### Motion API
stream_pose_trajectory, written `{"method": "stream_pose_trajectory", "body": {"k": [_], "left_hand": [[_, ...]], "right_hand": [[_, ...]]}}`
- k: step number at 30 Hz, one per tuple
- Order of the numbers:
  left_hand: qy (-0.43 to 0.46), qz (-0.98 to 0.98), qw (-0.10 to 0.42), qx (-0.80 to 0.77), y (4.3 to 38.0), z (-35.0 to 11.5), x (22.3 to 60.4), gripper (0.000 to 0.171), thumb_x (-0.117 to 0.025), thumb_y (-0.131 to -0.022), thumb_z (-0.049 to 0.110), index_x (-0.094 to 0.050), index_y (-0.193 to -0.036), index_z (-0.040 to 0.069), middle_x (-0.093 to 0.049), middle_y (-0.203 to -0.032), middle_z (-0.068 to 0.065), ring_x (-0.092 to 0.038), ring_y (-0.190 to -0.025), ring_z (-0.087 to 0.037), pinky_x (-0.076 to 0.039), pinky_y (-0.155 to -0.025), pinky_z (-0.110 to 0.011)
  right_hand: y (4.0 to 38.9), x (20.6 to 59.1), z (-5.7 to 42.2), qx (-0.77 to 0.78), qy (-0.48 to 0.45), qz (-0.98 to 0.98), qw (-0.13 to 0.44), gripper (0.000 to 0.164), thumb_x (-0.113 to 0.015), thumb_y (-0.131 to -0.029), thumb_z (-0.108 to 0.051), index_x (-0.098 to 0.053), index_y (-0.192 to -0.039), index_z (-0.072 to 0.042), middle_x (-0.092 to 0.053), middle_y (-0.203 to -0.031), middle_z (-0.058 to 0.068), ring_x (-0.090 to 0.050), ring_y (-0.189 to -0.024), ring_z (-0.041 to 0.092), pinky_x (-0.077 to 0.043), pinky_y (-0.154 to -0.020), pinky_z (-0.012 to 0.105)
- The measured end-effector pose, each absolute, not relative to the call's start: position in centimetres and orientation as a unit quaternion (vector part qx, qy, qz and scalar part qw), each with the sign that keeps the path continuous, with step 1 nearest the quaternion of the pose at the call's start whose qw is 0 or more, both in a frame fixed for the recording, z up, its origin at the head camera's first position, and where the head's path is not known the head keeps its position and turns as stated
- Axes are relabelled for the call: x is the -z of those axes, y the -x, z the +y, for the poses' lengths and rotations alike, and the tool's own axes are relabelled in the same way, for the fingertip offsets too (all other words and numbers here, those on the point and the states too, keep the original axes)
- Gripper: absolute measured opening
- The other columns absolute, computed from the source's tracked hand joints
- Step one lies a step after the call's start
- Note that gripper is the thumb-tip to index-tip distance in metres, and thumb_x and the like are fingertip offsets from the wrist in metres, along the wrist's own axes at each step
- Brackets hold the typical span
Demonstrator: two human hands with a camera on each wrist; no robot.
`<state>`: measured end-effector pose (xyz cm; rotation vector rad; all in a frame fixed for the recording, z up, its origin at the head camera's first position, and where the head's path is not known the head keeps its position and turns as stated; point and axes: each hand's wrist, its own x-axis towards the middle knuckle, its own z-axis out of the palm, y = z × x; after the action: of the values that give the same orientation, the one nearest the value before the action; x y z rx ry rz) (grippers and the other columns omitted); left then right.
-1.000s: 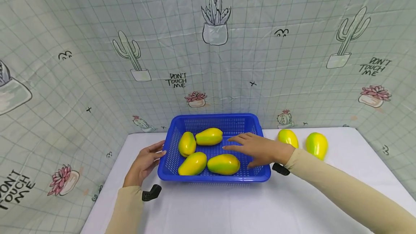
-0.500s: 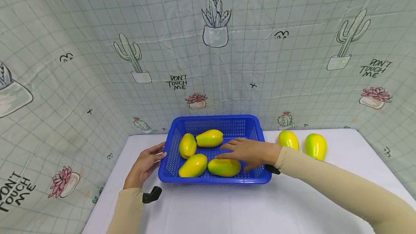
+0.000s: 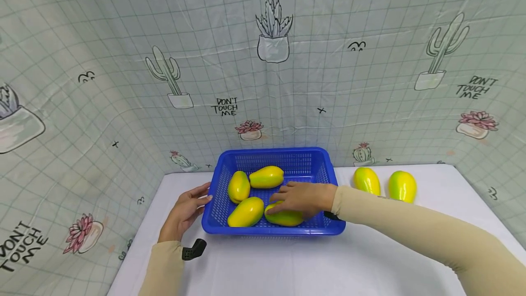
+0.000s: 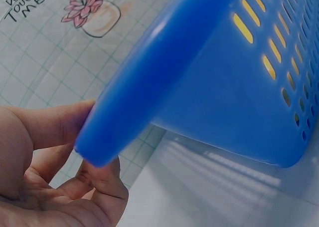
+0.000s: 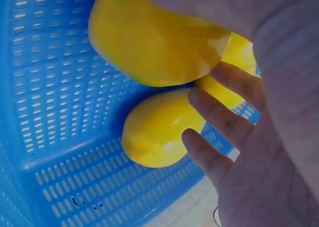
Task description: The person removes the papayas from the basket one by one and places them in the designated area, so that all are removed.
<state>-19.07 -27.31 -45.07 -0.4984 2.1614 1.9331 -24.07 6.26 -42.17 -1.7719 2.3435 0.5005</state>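
Right hand (image 3: 302, 197) is held palm-down inside the blue basket (image 3: 273, 230), forearm brought in from the right, fingers spread and apart, pointed left. Near-right fruit (image 3: 284, 218) is covered from above by that hand, located under the palm between thumb side and fingers at the basket's near wall; firm contact can't be told. Its long axis is laid roughly left-right, along the near wall; which end is narrower can't be told, right end partly hidden. Basket's left rim is pinched by left hand (image 3: 186, 207). Near-left fruit (image 3: 246, 212) is angled, upper end toward the right.
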Motion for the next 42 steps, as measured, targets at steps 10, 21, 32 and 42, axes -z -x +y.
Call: {"method": "stream_pose_trajectory", "body": {"k": [10, 21, 32, 42], "left_hand": [[0.173, 0.734, 0.096, -0.65, 19.1, -27.4, 45.2, 0.056, -0.062, -0.104, 0.001, -0.047, -0.158, 0.002, -0.043, -0.159, -0.026, -0.061, -0.101, -0.015, -0.052, -0.082, -0.019], [0.171, 0.731, 0.095, -0.654, 19.0, -27.3, 45.1, 0.056, -0.062, -0.105, 0.002, -0.047, -0.158, 0.003, -0.043, -0.159, -0.026, -0.06, -0.099, -0.014, -0.051, -0.082, -0.02], [0.169, 0.734, 0.096, -0.651, 19.0, -27.3, 45.0, 0.056, -0.062, -0.105, 0.003, -0.046, -0.159, 0.003, -0.044, -0.16, -0.026, -0.061, -0.102, -0.015, -0.051, -0.085, -0.02], [0.166, 0.734, 0.094, -0.651, 18.9, -27.4, 45.0, 0.056, -0.063, -0.104, 0.003, -0.047, -0.158, 0.003, -0.045, -0.158, -0.026, -0.06, -0.102, -0.016, -0.05, -0.085, -0.021]], "right_hand": [[24.2, 42.9, 5.7, -0.198, 0.585, 0.783, 0.075, 0.086, -0.089, -0.089, -0.023, -0.045, -0.161, -0.038, -0.053, -0.155, -0.005, -0.052, -0.137, 0.019, -0.042, -0.119, 0.037], [24.2, 42.8, 5.4, -0.179, 0.555, 0.805, 0.108, 0.094, -0.095, -0.08, -0.036, -0.045, -0.158, -0.024, -0.045, -0.164, -0.006, -0.044, -0.149, 0.018, -0.037, -0.123, 0.04], [24.4, 42.9, 4.8, -0.191, 0.535, 0.812, 0.137, 0.098, -0.096, -0.079, -0.039, -0.042, -0.16, -0.027, -0.044, -0.163, -0.004, -0.043, -0.148, 0.02, -0.035, -0.124, 0.041], [25.0, 41.6, 6.5, -0.106, 0.535, 0.828, 0.134, 0.096, -0.093, -0.08, -0.037, -0.044, -0.16, -0.019, -0.044, -0.162, 0.003, -0.041, -0.15, 0.026, -0.035, -0.124, 0.045]]}}
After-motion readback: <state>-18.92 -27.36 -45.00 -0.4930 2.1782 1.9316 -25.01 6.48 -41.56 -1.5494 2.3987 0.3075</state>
